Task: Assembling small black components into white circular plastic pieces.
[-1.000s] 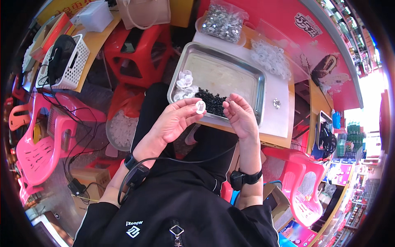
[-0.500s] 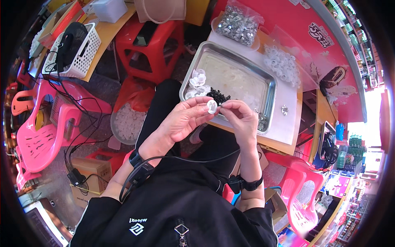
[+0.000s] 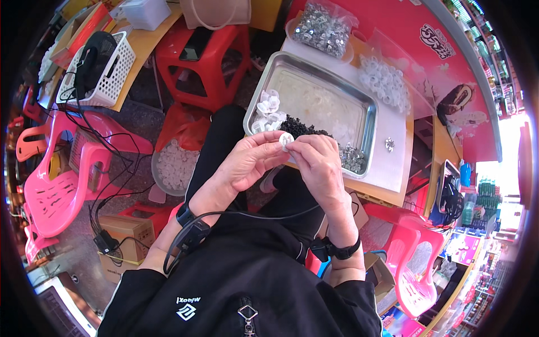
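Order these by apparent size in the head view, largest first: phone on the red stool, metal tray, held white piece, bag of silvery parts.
1. Metal tray
2. Bag of silvery parts
3. Phone
4. White piece

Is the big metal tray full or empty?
Neither: the tray is partly filled. White pieces, black bits and silver bits lie toward its near side; its bare bottom shows beyond.
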`<state>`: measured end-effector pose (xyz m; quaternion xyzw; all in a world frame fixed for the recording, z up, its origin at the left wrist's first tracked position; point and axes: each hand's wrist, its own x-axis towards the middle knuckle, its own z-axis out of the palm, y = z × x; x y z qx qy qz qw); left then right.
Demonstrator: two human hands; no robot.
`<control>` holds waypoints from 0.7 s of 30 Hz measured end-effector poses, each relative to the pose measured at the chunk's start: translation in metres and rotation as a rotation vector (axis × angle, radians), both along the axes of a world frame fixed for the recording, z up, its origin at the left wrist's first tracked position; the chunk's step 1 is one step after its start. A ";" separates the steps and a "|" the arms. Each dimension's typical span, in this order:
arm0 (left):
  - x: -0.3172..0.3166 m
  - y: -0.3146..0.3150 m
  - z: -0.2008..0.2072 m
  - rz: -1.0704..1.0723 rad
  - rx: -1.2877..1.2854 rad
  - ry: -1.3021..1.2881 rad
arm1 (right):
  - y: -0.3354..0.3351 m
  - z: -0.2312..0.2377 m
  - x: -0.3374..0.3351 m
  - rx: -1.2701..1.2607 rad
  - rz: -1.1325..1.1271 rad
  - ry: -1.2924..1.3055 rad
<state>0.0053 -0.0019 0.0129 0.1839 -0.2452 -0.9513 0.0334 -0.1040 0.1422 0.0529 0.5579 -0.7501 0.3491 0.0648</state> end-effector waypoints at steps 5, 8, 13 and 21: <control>-0.001 0.000 -0.001 0.030 0.024 0.020 | -0.001 -0.004 0.004 0.009 -0.033 0.022; -0.001 0.000 -0.002 0.039 0.014 0.015 | -0.003 -0.011 0.006 -0.009 -0.054 0.005; -0.001 0.002 0.005 0.063 -0.023 -0.012 | -0.004 -0.017 0.008 -0.054 -0.062 0.057; -0.005 0.009 -0.004 0.124 -0.245 -0.019 | -0.004 -0.017 0.011 -0.055 -0.025 0.161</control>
